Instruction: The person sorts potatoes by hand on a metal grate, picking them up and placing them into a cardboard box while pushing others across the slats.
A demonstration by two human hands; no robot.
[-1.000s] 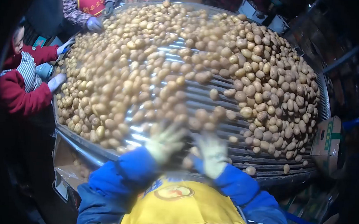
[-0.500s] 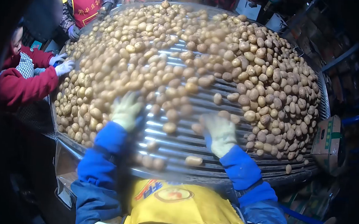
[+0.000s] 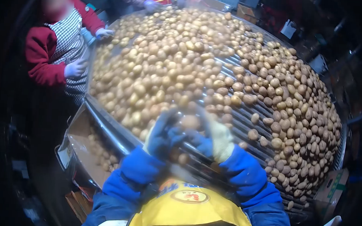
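My left hand point(image 3: 162, 132), in a cream glove with a blue palm, is near the front edge of a slatted metal table point(image 3: 255, 112) heaped with potatoes. Facing it is my right hand point(image 3: 214, 138), gloved the same way. Both hands are blurred by motion, palms turned inward, thumbs apart from the fingers. A potato point(image 3: 190, 122) shows in the gap between them, and another potato point(image 3: 183, 158) lies just below on the slats. Loose potatoes point(image 3: 150, 83) spread beyond my fingertips, with a denser pile point(image 3: 306, 114) to the right.
A person in a red top and checked apron point(image 3: 66, 47) stands at the left edge. Purple gloves point(image 3: 153, 6) of another person show at the far side. An open box with potatoes point(image 3: 78, 143) sits below the table's left edge, and a cardboard box point(image 3: 332, 188) at right.
My hands have come closer together and back toward my body, with a potato now between them. The view has swung left, and potatoes have shifted down toward the front edge.
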